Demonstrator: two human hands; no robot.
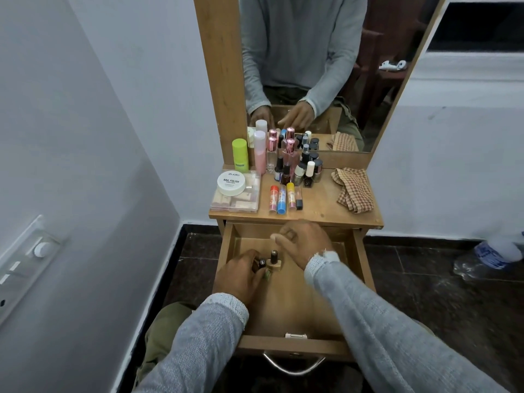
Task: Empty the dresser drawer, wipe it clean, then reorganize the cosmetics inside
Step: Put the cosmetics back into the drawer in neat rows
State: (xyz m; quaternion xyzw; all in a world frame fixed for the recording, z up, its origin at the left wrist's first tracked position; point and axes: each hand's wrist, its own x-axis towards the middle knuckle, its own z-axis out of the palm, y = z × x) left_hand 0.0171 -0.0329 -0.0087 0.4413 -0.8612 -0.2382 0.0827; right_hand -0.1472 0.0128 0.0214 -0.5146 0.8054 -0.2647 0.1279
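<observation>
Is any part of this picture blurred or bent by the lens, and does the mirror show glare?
Head view: the right hand over the drawer is motion-blurred; the left hand looks sharper; wide-angle bending tilts the mirror frame and walls; no glare shows.

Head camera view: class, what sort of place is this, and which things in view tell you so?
Probably a bedroom or dressing corner at home. A wooden dresser with a tall mirror stands against the wall, cosmetics crowd its top, and its drawer is pulled open.

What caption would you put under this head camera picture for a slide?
Left hand grips a small bottle inside the open drawer, while most cosmetics and the checked cloth sit on the dresser top.
</observation>
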